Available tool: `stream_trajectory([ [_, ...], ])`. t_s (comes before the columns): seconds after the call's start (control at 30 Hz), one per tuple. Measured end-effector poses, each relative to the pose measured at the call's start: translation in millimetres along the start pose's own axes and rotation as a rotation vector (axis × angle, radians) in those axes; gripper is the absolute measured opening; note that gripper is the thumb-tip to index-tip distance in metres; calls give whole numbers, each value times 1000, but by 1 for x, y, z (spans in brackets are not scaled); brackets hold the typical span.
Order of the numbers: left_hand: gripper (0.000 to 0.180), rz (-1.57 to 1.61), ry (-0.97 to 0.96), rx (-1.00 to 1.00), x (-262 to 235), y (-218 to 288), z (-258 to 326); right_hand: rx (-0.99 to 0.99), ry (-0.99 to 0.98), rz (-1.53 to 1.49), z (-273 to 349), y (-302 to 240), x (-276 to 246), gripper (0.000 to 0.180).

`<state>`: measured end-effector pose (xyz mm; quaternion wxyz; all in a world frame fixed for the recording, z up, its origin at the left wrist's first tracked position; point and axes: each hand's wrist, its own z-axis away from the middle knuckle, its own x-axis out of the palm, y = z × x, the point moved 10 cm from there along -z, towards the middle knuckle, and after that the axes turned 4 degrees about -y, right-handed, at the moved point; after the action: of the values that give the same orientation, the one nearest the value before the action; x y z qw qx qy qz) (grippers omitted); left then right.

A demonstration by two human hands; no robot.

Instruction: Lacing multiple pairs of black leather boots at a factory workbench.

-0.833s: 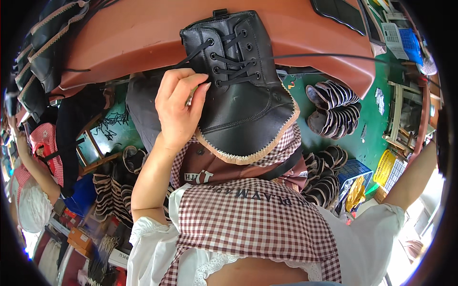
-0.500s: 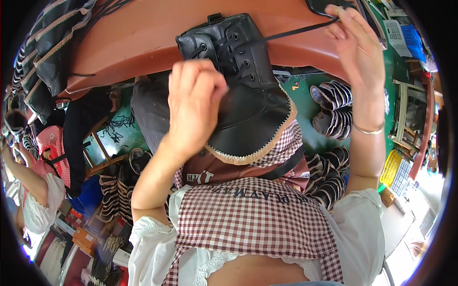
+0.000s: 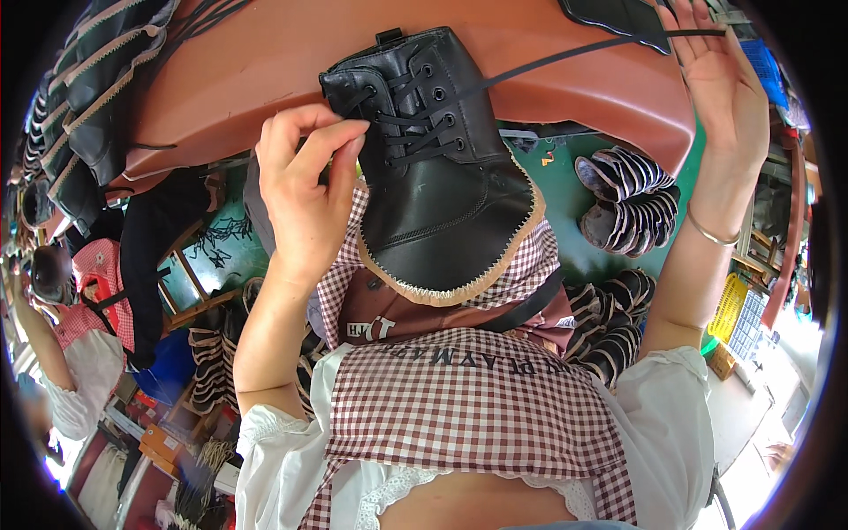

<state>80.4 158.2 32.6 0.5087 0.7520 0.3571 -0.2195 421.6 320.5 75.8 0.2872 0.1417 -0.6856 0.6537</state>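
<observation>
A black lace-up boot upper (image 3: pixel 442 203) lies toe toward me, its shaft against the brown table edge and its zigzag-stitched toe rim over my lap. A black shoelace (image 3: pixel 565 60) crosses through the lower eyelets and stretches taut to the upper right. My right hand (image 3: pixel 720 88) is raised there with the lace across its fingers, holding that end out. At the left of the eyelets, my left hand (image 3: pixel 305 190) is closed in a pinch. A short lace length from a left eyelet runs to its fingers, which partly hide it.
Stacked black uppers (image 3: pixel 97 115) fill the brown table's (image 3: pixel 238 66) left side; a flat black piece (image 3: pixel 618 19) lies at its right end. More bundled uppers (image 3: pixel 627 199) stand on the green floor. Another person's arm (image 3: pixel 44 344) shows far left. A yellow basket (image 3: pixel 727 305) sits right.
My right hand has moved outward to the right, drawing out a longer run of lace. My left hand has shifted left off the boot's front, uncovering the crossed laces.
</observation>
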Motion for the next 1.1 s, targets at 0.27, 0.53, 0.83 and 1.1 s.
stream_trajectory([
  [0.27, 21, -62, -129, 57, 33, 11, -58, 58, -766, 1019, 91, 123, 58, 12],
  [0.53, 24, -150, -90, 76, 36, 32, -59, -195, -654, 1121, 110, 128, 74, 6],
  [0.83, 16, -101, -215, 120, 49, 31, -49, -394, -699, 1197, 111, 124, 87, 8],
  [1.1, 12, -178, -260, 111, 50, 33, -59, -767, -794, 1268, 132, 121, 106, 12],
])
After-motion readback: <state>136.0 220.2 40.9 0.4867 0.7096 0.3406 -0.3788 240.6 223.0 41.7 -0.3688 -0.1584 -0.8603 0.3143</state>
